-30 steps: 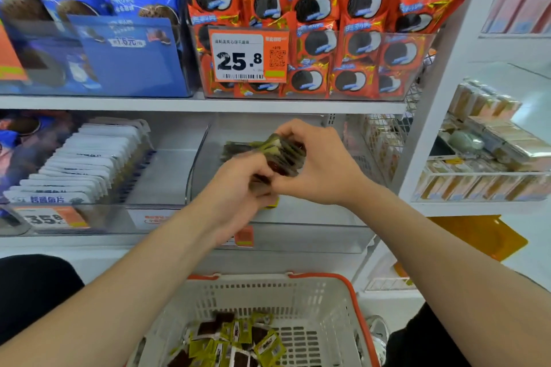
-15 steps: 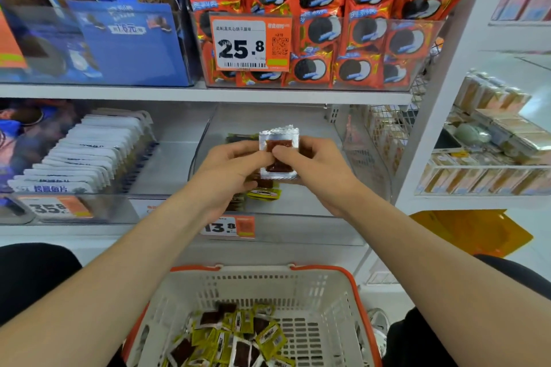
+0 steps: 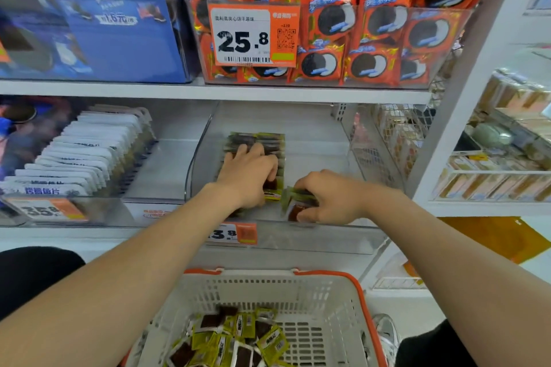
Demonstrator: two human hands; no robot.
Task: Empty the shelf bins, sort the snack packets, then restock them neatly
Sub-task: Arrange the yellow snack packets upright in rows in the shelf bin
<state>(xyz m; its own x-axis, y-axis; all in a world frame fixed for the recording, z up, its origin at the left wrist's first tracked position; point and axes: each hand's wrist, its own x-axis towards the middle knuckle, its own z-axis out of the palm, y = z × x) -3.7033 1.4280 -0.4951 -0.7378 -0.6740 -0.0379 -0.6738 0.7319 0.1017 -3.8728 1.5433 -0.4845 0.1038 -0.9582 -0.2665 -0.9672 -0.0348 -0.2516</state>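
While both hands are reaching into the clear bin [image 3: 313, 238] on the middle shelf at the centre of the frame, the left hand [image 3: 249, 176] is lying palm-down over a row of packets [image 3: 256, 140] that is standing on edge in the bin's left half. Its fingers are bending over the tops and its thumb is pressing against the row's right side. Just to its right, the right hand [image 3: 331, 197] is pinching a small bunch of packets [image 3: 296, 204] between curled fingers and thumb, low against the bin's front wall. At the lower centre, a white basket [image 3: 268, 289] with an orange rim is holding loose packets [image 3: 235, 340] of the same green-and-brown kind in a heap. Orange biscuit packs [image 3: 372, 24] are filling the shelf above, behind a price tag [image 3: 253, 36] reading 25.8, and white packets [image 3: 83, 152] are standing in the neighbouring bin at the left.
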